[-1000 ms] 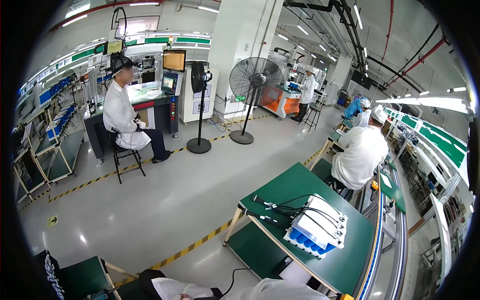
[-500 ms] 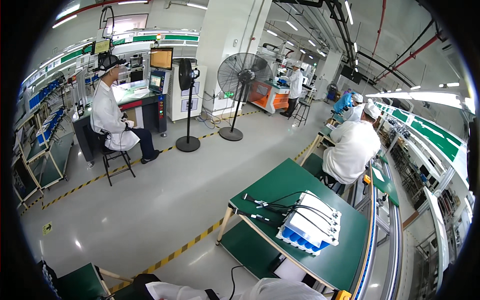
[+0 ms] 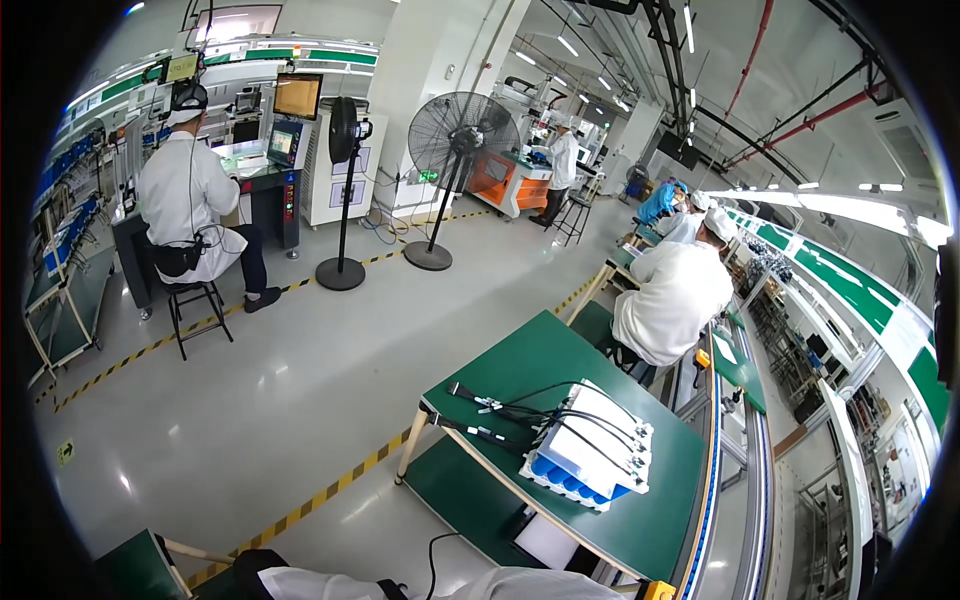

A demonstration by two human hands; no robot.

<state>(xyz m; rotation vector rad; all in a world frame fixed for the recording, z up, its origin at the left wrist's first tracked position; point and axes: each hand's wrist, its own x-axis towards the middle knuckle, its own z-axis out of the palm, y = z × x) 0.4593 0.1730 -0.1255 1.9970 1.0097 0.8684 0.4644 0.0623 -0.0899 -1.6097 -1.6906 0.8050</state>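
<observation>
The pack (image 3: 582, 447) is lying on the green table (image 3: 660, 510), ahead and to the right of the wearer's white coat (image 3: 320, 584) at the lower edge, its black cables (image 3: 525, 411) trailing left toward the table's left corner. Neither hand is showing, so I cannot tell how far either is opening, whether it is holding anything, or which is resting nearer; the pack's long axis is not reading clearly.

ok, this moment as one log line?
left hand: out of view | right hand: out of view | green table: blue-and-white module, black cables across it
</observation>
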